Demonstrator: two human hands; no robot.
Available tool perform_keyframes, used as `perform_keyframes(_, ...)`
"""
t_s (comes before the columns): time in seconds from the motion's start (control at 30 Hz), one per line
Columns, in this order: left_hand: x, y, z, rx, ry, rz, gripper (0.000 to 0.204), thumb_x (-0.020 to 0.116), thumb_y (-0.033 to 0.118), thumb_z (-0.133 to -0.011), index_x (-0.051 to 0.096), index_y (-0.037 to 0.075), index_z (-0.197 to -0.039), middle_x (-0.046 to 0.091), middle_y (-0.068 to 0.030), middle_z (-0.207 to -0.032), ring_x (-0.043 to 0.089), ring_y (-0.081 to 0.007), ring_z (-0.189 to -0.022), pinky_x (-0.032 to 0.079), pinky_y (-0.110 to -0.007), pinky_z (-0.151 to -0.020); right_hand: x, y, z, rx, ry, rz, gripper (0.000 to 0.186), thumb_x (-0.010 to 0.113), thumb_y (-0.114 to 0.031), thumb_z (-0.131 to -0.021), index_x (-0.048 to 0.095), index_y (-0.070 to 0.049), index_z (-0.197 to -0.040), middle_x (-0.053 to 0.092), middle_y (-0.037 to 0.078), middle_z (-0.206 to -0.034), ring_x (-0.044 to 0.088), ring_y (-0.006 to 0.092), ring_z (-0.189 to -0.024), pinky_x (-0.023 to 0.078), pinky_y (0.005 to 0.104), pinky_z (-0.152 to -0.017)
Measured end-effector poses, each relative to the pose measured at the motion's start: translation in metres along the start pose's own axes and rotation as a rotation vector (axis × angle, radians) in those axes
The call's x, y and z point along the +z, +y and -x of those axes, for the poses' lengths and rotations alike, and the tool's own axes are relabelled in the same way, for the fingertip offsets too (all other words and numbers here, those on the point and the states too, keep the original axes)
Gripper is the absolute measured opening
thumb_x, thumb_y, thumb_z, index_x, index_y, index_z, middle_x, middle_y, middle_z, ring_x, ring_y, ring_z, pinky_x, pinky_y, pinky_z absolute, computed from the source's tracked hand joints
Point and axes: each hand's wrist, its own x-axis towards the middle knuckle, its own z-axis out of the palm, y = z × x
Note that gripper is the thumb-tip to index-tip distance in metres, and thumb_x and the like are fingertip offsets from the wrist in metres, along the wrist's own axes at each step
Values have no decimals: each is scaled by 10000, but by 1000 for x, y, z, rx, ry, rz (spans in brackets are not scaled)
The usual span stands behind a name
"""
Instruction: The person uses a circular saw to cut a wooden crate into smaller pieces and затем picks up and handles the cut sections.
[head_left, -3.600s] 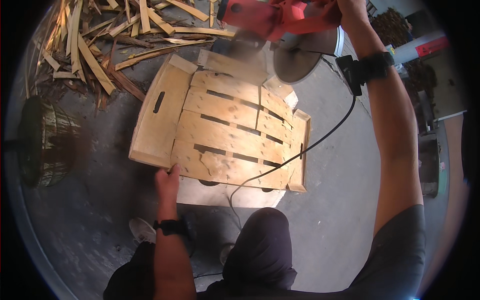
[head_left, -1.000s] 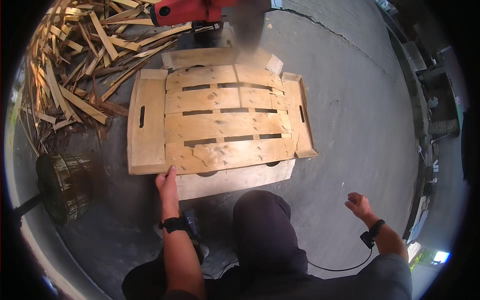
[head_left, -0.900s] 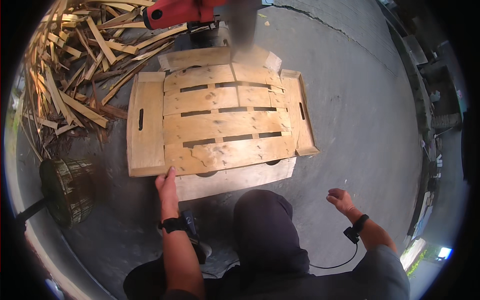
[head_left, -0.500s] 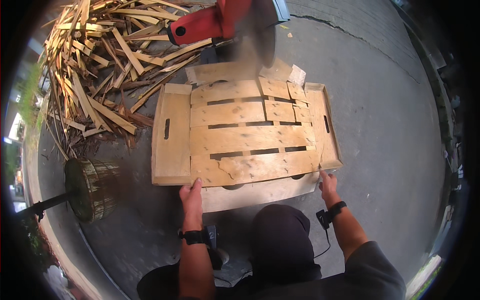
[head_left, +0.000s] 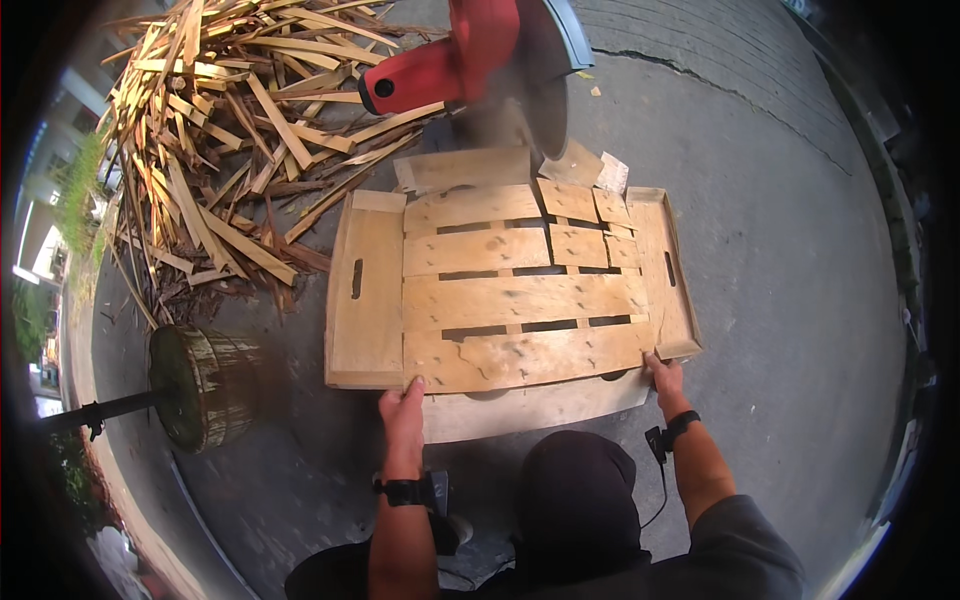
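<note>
A wooden slatted crate (head_left: 520, 362) lies in front of me with its bottom slats facing up. My left hand (head_left: 404, 418) is closed on its near left corner, thumb on top of the edge. At the near right corner my right hand (head_left: 666, 374) grips the same crate, thumb against the edge and the other fingers mostly hidden. Beyond the crate's far side is a red power saw (head_left: 430, 76) with a large round blade (head_left: 545, 90), its lower rim close to the far boards. Slits run through the two far slats, right of the middle.
Split wood strips (head_left: 220, 160) are heaped at the far left. Left of the crate stands a worn, round wooden block (head_left: 205, 385) with a dark bar at its side. Cracked grey concrete (head_left: 780, 300) stretches to the right. My dark-clothed knee (head_left: 578, 480) is close to the crate's near side.
The whole scene sits slightly lower and farther right in the picture, as my view has shifted. Both hands keep their hold, and crate and saw look unchanged relative to each other.
</note>
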Motion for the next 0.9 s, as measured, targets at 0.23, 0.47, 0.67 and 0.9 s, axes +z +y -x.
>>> perform_keyframes(0.23,-4,-5,-1,-38,0,-14,223,605,85,-827,606,-69,-988,627,-66,-921,561,-109,-807,439,-248,-737,-10,-3,9,199,-85,-156,182,650,-220,-806,607,-43,-816,547,-14,-610,470,89,-466,365,257,-426)
perform_keyframes(0.47,2,-44,-21,-34,-18,-7,220,594,70,-831,604,-48,-1016,626,-50,-940,560,-102,-832,435,-239,-757,-14,23,-7,153,-16,-236,173,654,-223,-809,591,-78,-737,545,-17,-619,481,87,-483,374,249,-440)
perform_keyframes(0.67,8,-72,-29,-1,-60,74,205,590,74,-835,607,-36,-1008,622,-35,-921,551,-93,-810,436,-238,-741,-28,19,-16,42,-4,-197,185,649,-224,-815,586,-92,-702,527,-40,-604,431,55,-472,326,226,-435)
perform_keyframes(0.9,2,-107,-32,-125,-68,91,182,591,121,-847,619,-11,-969,612,-4,-873,536,-74,-769,431,-228,-694,-34,-32,5,-168,50,-160,256,666,-201,-802,536,-95,-609,521,-37,-590,407,42,-523,310,217,-495)
